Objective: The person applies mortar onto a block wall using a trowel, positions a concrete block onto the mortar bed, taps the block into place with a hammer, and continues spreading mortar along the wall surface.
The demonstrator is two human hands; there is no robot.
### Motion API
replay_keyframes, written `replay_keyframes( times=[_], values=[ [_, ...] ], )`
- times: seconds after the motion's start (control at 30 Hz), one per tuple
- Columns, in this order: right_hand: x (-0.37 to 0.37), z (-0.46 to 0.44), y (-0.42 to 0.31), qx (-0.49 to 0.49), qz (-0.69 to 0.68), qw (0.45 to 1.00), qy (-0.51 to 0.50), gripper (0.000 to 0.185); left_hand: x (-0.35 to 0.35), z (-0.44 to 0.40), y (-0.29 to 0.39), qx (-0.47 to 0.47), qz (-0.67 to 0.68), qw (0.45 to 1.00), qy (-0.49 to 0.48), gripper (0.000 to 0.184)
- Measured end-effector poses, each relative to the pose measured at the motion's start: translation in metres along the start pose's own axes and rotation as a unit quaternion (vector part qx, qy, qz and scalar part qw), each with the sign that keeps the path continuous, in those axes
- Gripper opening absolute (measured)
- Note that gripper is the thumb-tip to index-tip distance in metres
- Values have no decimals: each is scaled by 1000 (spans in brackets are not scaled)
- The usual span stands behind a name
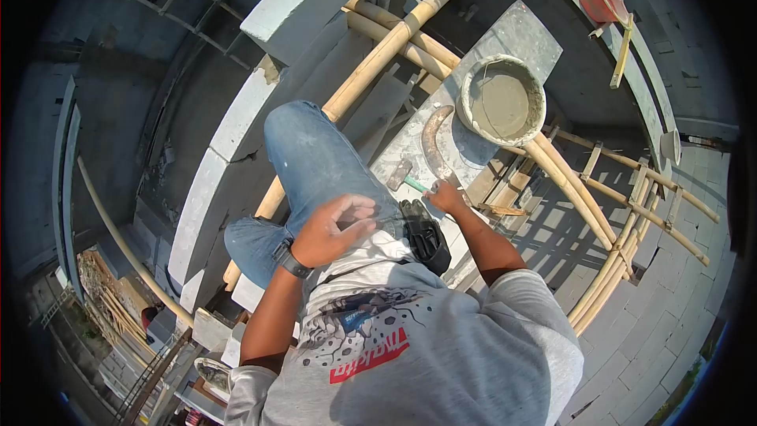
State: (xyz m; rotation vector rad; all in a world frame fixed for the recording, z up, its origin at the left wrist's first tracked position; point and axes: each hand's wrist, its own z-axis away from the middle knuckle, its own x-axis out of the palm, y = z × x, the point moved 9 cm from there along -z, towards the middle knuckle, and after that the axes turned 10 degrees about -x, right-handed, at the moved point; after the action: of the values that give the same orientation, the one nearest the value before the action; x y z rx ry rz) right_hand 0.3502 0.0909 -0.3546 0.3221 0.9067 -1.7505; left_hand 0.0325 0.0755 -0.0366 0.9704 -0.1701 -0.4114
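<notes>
Hammer (400, 175), small and short, lay with its head over the splashed grey surface (522, 28) in front of our lap, and its green handle (415, 184) was in our right hand (446, 197). The fingers of that hand were closed around the handle's end, near a curved rusty blade (431, 142); we could not tell whether they also touched the blade. Our left hand (325, 230) was half open above our thigh, fingers loosely bent and thumb apart, with nothing visible in its grasp.

As for progress, the bucket (466, 108) on the surface held smooth grey mix (501, 100), so we judged the mixing done, with plenty of it unused. Beside us, pale blocks (236, 122) already stood in a curved row, with seams visible between them and a rough patch (270, 71) at one edge. Whether that row was finished we could not tell. The hammer's head was against none of those blocks, and we saw no trowel in either hand. Bamboo poles (402, 31) crossed near our knees, a dark pouch (426, 238) sat at our waist, and a pink pail (601, 1) was on the far curved ledge (648, 71).
</notes>
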Motion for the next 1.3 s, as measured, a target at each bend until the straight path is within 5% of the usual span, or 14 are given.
replay_keyframes(
  times=[0.07,0.1,0.33,0.43,0.6,0.73,0.8,0.87,0.9,0.93,0.97,1.07,1.2,1.3],
  values=[
    [43,-4,-22,-41,79,994,-67,61,-25,13,-1,14,-32,999,35,42],
    [40,29,24,7,72,995,-67,59,0,-4,0,-9,10,1000,17,37],
    [14,-10,19,16,-165,979,120,49,-96,-6,-16,-39,25,985,169,34],
    [-31,1,17,14,-84,976,199,43,-137,11,-41,-15,59,966,250,33],
    [-126,36,-69,-93,-191,959,185,34,-180,52,-108,-29,98,931,350,34],
    [-178,18,-91,-135,-231,963,34,38,-189,101,-155,-58,73,883,460,37],
    [-233,3,-56,-94,-57,990,93,63,-182,139,-189,-67,134,856,495,37],
    [-299,8,-49,-128,188,943,243,75,-170,177,-212,-78,176,822,536,37],
    [-331,37,-74,54,379,888,254,72,-159,194,-231,-78,183,809,553,38],
    [-349,50,-84,92,445,844,287,67,-147,216,-250,-90,208,780,583,39],
    [-368,36,-76,67,424,856,287,79,-137,232,-266,-96,230,755,606,40],
    [-373,-57,-103,-122,282,936,171,65,-99,267,-325,-132,294,677,662,42],
    [-309,-53,-274,-370,129,911,129,58,-42,289,-398,-211,303,597,712,46],
    [-245,-49,-364,-444,67,891,72,55,6,301,-444,-280,305,566,713,47]
  ],
)
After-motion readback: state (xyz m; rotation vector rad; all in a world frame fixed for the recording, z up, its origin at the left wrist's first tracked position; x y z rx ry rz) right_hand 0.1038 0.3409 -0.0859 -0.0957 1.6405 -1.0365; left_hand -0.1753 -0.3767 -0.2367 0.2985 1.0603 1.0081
